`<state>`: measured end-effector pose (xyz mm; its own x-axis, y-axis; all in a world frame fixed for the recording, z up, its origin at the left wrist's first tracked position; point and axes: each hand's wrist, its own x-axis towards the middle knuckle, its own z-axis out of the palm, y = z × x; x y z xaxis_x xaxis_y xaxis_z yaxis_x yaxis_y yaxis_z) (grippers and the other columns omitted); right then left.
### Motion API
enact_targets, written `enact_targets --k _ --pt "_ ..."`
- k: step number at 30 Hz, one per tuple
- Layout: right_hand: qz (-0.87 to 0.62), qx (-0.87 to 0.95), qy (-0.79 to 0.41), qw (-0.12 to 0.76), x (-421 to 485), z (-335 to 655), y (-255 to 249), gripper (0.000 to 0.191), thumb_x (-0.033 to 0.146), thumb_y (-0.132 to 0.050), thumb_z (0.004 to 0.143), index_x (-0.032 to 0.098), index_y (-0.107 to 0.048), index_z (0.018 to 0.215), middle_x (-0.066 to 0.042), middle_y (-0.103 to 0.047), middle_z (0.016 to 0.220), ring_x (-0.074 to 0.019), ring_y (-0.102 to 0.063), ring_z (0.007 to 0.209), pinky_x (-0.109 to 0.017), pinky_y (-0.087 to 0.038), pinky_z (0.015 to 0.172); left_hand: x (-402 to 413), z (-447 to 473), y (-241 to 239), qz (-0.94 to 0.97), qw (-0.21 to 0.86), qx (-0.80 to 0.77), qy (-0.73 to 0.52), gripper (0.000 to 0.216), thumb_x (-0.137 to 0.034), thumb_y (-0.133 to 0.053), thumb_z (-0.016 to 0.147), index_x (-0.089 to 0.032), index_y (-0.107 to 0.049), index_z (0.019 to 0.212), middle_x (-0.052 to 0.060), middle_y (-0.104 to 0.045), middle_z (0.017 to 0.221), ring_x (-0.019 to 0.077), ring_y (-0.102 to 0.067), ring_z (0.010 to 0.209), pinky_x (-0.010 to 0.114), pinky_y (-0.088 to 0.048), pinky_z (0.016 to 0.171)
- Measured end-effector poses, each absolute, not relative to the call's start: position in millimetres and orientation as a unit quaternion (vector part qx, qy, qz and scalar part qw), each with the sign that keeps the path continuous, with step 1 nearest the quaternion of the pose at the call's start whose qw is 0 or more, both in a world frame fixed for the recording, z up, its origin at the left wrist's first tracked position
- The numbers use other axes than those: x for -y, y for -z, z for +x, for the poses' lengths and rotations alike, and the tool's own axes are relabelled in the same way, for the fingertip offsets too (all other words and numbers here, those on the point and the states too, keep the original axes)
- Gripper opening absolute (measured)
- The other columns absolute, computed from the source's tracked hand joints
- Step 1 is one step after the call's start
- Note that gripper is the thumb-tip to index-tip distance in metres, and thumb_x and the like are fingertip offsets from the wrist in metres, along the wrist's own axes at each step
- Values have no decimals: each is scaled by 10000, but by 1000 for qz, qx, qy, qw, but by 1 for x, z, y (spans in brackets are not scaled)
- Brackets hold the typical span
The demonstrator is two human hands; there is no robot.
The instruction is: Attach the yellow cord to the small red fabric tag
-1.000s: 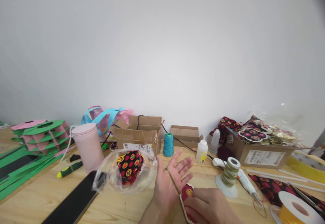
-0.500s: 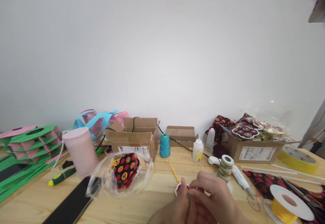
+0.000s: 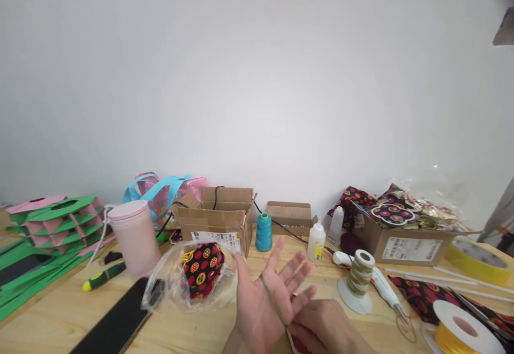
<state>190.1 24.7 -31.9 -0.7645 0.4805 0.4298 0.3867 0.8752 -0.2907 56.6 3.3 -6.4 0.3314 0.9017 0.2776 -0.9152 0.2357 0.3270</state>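
Observation:
My left hand (image 3: 267, 295) is raised palm-up near the bottom middle, fingers spread, with a thin olive cord (image 3: 273, 300) running across the palm. Just right of it, my right hand (image 3: 325, 330) is closed low at the frame's bottom edge, pinching the cord and a small red and white piece (image 3: 295, 340) that is mostly hidden under it. A clear plastic bag (image 3: 193, 279) holding black cloth with red and yellow dots lies just left of my left hand. A spool of olive-green cord (image 3: 360, 271) stands on a white base to the right.
On the wooden table (image 3: 60, 316): a pink cup (image 3: 134, 239), black strip (image 3: 116, 322), green-yellow tool (image 3: 105, 277), open cardboard boxes (image 3: 219, 217), teal thread cone (image 3: 264, 232), glue bottles (image 3: 316, 241), white glue gun (image 3: 377, 279), yellow ribbon reel (image 3: 461, 332), box of patterned pieces (image 3: 405, 236), green and pink paper stack (image 3: 44, 225).
My left hand, closed together with the right half a second ago, has opened and lifted palm-up again. The right hand dropped lower toward the frame's bottom edge.

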Motion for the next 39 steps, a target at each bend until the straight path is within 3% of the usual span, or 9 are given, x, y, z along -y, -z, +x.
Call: enact_targets --k 5,14,17,20,24,28,33,36,39 --pt "-196 954 -29 223 -23 190 29 213 209 -361 774 194 -526 639 17 -584 576 -81 -507 486 -160 -313 435 -17 46 14 179 717 -27 -673 670 -627 -299 666 -266 -270 1229 149 -426 1185 256 -361 1105 434 -233 895" --pt "-153 933 -27 325 -20 197 18 257 247 -362 816 172 -561 672 -6 -546 547 -92 -464 468 -196 -290 423 -13 65 20 212 765 -69 -603 721 -626 -234 686 -191 -194 1260 173 -501 1076 228 -448 1018 347 -258 859" --pt "-147 914 -29 376 -22 200 17 216 258 -405 807 169 -573 704 -13 -555 576 -96 -482 504 -189 -322 452 -11 75 23 221 802 -68 -551 762 -643 -185 680 -121 -271 1229 163 -562 955 227 -509 917 324 -302 804" --pt "-150 903 -48 399 -24 206 15 145 224 -442 794 175 -578 806 -25 -579 664 -104 -517 586 -186 -362 512 -10 83 31 240 836 -72 -487 717 -631 -161 694 -111 -461 1086 108 -596 827 185 -556 745 277 -352 684" --pt "-196 897 -72 390 -27 214 14 131 218 -457 786 204 -583 821 -8 -547 642 -94 -493 548 -188 -344 490 -7 87 43 310 848 -113 -415 687 -646 -138 681 -154 -583 861 69 -613 756 187 -551 709 301 -367 663" --pt "-240 888 -92 380 -29 216 15 179 252 -438 793 196 -600 743 -1 -489 574 -90 -458 502 -195 -307 457 -3 85 48 375 845 -152 -349 740 -660 -96 663 -150 -605 832 106 -632 765 238 -550 741 378 -366 685" --pt "-324 871 -164 329 -32 209 13 220 286 -448 780 192 -623 683 -4 -529 564 -93 -475 512 -191 -311 466 -1 83 46 391 849 -160 -317 834 -659 -29 654 -103 -624 836 125 -646 726 244 -564 745 368 -353 727" --pt "-366 859 -209 291 -33 206 16 229 286 -453 769 199 -633 657 -3 -578 576 -100 -490 522 -191 -316 477 2 81 40 382 867 -155 -280 941 -692 28 601 -54 -649 741 133 -641 614 243 -576 660 350 -373 685" --pt "-368 856 -246 267 -31 204 24 227 253 -437 767 188 -629 665 -9 -615 614 -111 -515 564 -193 -327 507 4 78 31 334 876 -69 -342 997 -739 28 538 -31 -654 706 135 -628 552 217 -572 544 325 -394 603"
